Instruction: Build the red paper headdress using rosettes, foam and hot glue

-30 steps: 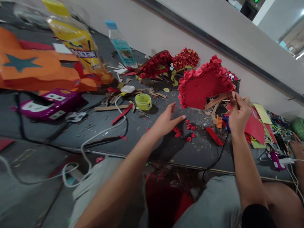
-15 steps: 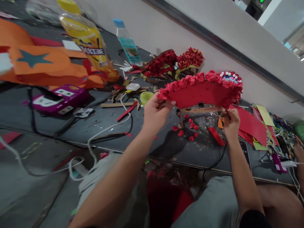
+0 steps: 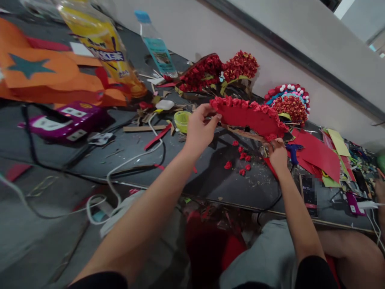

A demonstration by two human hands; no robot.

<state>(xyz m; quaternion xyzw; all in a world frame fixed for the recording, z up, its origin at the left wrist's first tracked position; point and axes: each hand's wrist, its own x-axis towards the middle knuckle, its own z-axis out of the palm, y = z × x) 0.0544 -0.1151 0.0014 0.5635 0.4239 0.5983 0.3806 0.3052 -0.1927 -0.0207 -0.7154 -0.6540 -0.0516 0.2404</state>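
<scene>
Between my hands, above the table, is a red paper piece [image 3: 245,116] edged with crumpled red paper balls; a brown cardboard strip [image 3: 245,134] shows along its lower edge. My left hand [image 3: 201,127] is closed on its left end, thumb in front. At the lower right corner, my right hand [image 3: 277,153] pinches the piece. Several loose red paper balls [image 3: 243,155] lie on the table beneath. A blue glue gun [image 3: 294,152] rests just right of my right hand, partly hidden.
Finished-looking red flower pieces [image 3: 240,66] and a round decorated one [image 3: 290,103] stand by the wall. To the left are a tea bottle [image 3: 105,52], a blue-capped bottle [image 3: 158,50] and a purple power strip [image 3: 67,122]. A phone [image 3: 309,194] and red paper sheets [image 3: 319,150] lie right.
The red paper piece has come lower and tilted, its right end dropping with my right hand moving left and down. The round decorated piece and glue gun are now uncovered.
</scene>
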